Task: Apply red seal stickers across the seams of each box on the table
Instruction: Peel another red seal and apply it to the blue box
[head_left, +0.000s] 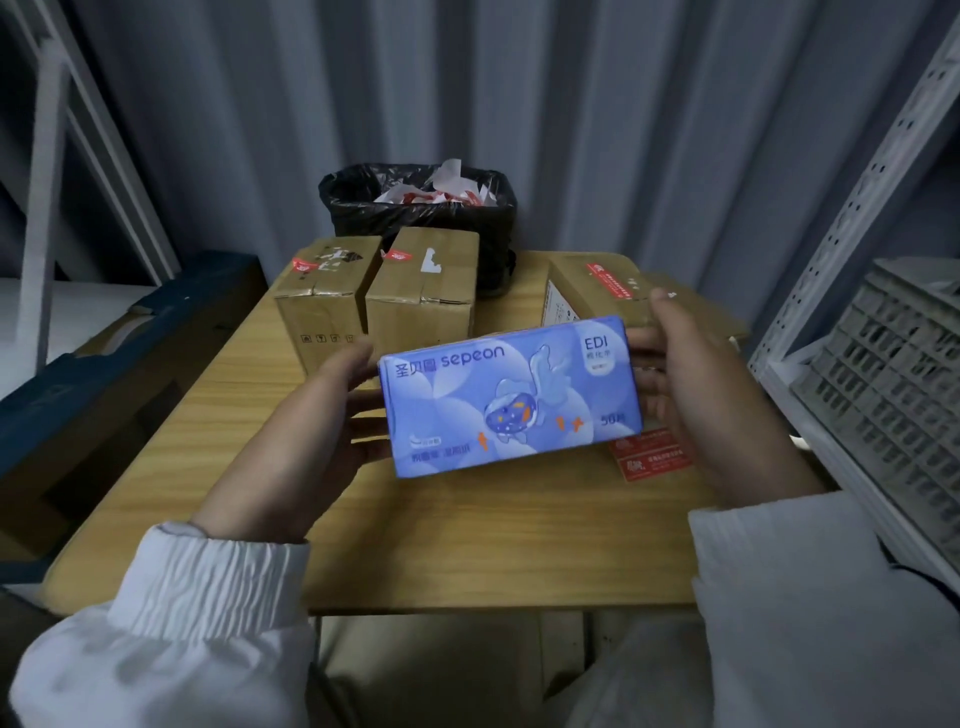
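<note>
A: We see a glossy printed blue box (509, 395), looks like coated card.
B: Matt brown cardboard boxes (421, 296), creased. We note a smooth wood-grain table (467, 535).
A: Shiny black plastic bin bag (415, 208), white ribbed cloth sleeves (208, 587).

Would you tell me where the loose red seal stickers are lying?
The red seal stickers lie on the wooden table, right of centre, beside the right hand.

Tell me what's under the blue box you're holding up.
Below the blue box, held by the left hand and right hand, red seal stickers lie on the table; the box covers their left part.
</note>
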